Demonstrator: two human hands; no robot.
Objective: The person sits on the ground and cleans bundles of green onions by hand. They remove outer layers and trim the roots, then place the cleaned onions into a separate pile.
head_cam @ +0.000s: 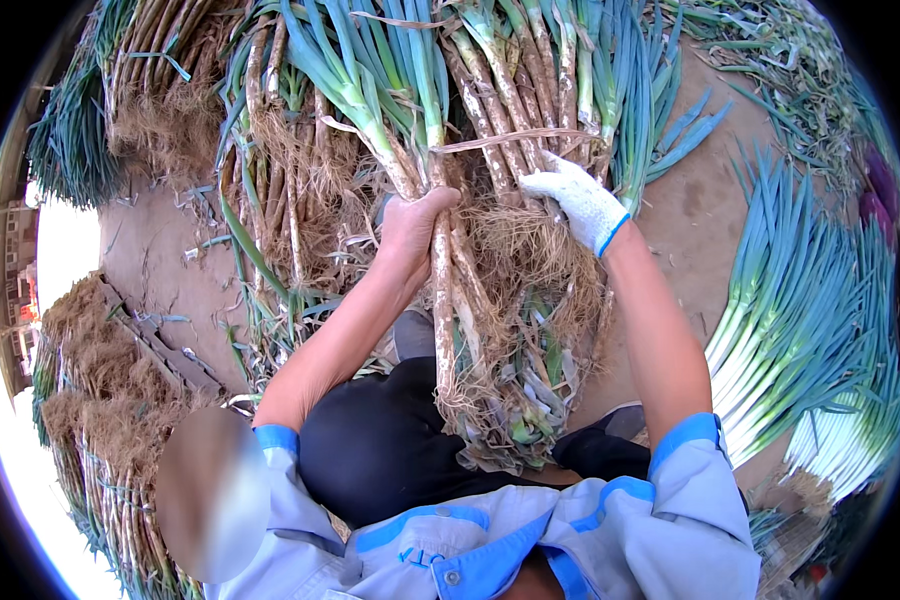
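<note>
My bare left hand (414,225) is closed around several long green onions (439,262) with soil-stained stalks. Their blue-green leaves point away from me, and their roots hang over my lap. To the right, my right hand (574,196), in a white knit glove with a blue cuff, rests against the lower stalks of a bundle of green onions (495,112). Whether its fingers grip a stalk is hidden. A dry leaf strip (514,140) lies across the stalks above the glove. Matted roots (540,240) hang below it.
Peeled green onions with white stems (757,375) lie at the right. Leaf scraps (795,82) cover the far right ground. Rooted onion bundles (112,420) lie at the left, more bundles (165,82) at the far left. Stripped leaves (525,420) are heaped between my legs.
</note>
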